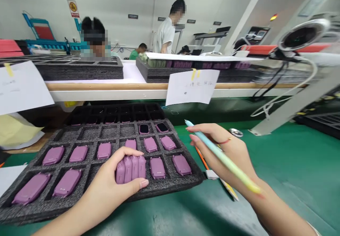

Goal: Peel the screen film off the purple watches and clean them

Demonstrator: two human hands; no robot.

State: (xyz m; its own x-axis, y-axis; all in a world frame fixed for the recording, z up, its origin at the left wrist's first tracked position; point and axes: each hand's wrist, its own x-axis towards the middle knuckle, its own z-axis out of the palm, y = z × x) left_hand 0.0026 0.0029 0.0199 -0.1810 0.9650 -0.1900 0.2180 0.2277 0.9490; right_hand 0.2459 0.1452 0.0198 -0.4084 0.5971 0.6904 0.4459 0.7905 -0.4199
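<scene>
While the left hand (114,183) clamps a stack of four purple cases (131,168) on edge at lower centre, likely bunched to save handling, the right hand (228,154) pinches a pale pen (225,160), tip aimed toward the foam tray (87,167). More cases lie flat, one per pocket; two at the tray's far row show dark screens (152,128).

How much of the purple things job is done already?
Most pockets of the foam tray already hold one purple case each. The left hand grips a stack of four cases; the right hand holds a pen. Several back-row pockets are unfilled.
</scene>
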